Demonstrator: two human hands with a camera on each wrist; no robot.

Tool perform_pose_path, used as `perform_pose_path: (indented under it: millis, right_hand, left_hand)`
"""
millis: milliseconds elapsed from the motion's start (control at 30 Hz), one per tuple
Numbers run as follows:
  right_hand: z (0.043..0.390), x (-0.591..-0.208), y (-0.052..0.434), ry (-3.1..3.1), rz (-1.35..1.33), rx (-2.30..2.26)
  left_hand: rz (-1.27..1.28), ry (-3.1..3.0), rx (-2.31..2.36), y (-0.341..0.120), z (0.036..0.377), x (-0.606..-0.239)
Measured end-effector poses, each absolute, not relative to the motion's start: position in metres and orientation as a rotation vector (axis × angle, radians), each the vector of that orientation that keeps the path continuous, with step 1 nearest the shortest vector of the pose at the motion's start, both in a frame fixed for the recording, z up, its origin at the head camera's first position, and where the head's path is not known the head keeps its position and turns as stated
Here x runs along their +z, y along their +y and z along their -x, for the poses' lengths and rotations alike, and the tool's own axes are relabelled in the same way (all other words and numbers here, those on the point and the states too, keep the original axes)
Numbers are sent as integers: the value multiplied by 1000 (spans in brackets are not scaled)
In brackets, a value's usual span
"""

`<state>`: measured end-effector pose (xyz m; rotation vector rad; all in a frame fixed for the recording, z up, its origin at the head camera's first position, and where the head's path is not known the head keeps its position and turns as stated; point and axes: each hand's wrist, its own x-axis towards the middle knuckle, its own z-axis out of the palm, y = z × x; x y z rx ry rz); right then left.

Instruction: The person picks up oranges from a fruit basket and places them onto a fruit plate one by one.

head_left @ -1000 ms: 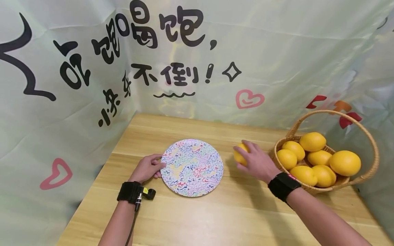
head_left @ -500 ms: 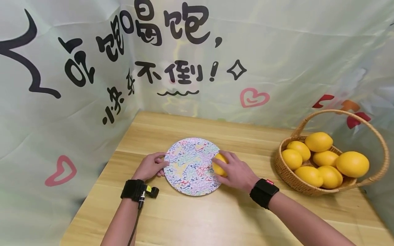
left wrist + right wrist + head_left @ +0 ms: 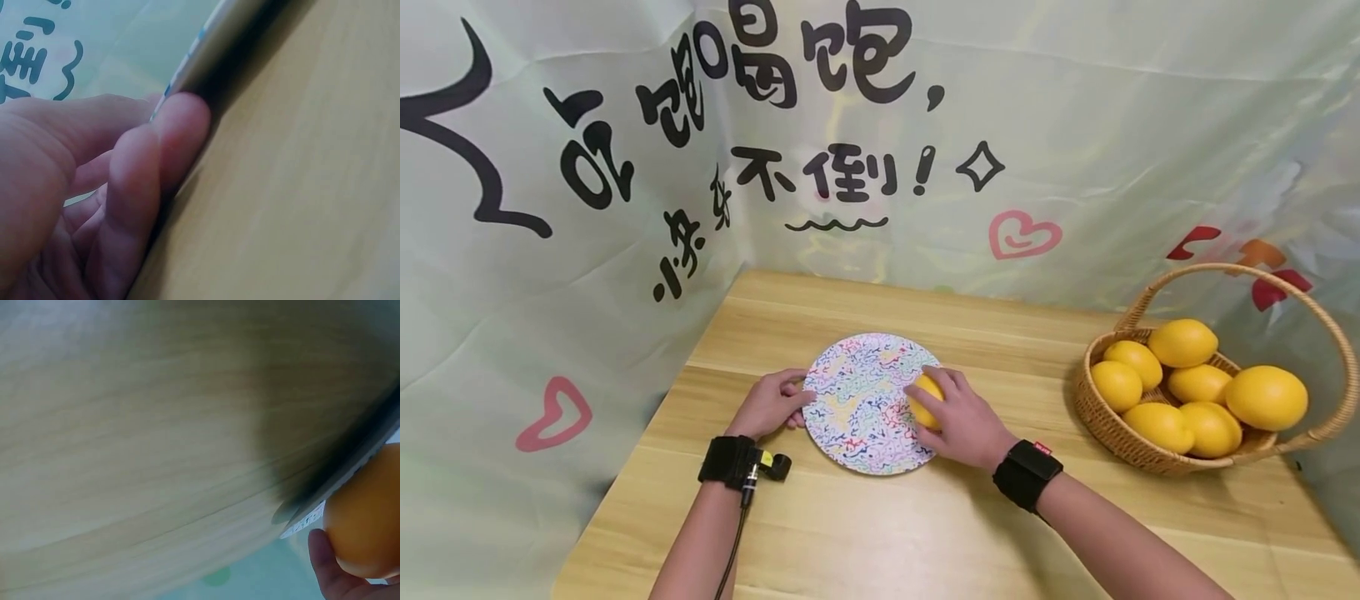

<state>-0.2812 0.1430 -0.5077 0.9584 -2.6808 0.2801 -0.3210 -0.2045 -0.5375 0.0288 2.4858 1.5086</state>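
A round, thin plate (image 3: pixel 857 437) with a multicoloured squiggle pattern lies in the middle of the head view. My left hand (image 3: pixel 769 406) pinches its left edge, thumb on top and fingers beneath. In the left wrist view, that edge of the plate (image 3: pixel 199 39) stands a little above the table, over fingertips (image 3: pixel 182 125). At the plate's right side, my right hand (image 3: pixel 972 427) grips a yellow-orange fruit that looks like an orange (image 3: pixel 931 386). The right wrist view has this orange (image 3: pixel 369 512) over the patterned rim, with a finger (image 3: pixel 324 559) against it; its contact with the plate is unclear.
A wicker basket (image 3: pixel 1101 429) with a tall arched handle stands at the right on the wooden table (image 3: pixel 865 542). Several similar oranges (image 3: pixel 1183 342) fill it. Printed cloth walls (image 3: pixel 1075 125) rise behind and to the left of the table.
My right hand has carried the orange left, from between the basket and plate to the plate's right side. It has moved little in the last half second. My left hand keeps its pinch.
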Motion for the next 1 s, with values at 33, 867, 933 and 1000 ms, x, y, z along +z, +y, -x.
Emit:
perform_pose_path:
  millis: [33,867,933,1000]
  right_hand:
    - [281,-509,142,-2664,-973,251]
    - [278,-494,136,-2823,-981,388]
    - [279,-492,140,-2838,-979,424]
    - [280,-490,143,-2839,-973,461]
  left_hand:
    - [-27,2485,1511,-204,321,-537]
    - [-18,2491,1513,-202,321,-536]
    - [-16,2490,1511,-202,321,-536]
    - [-17,2488,1509,-202,321,-536]
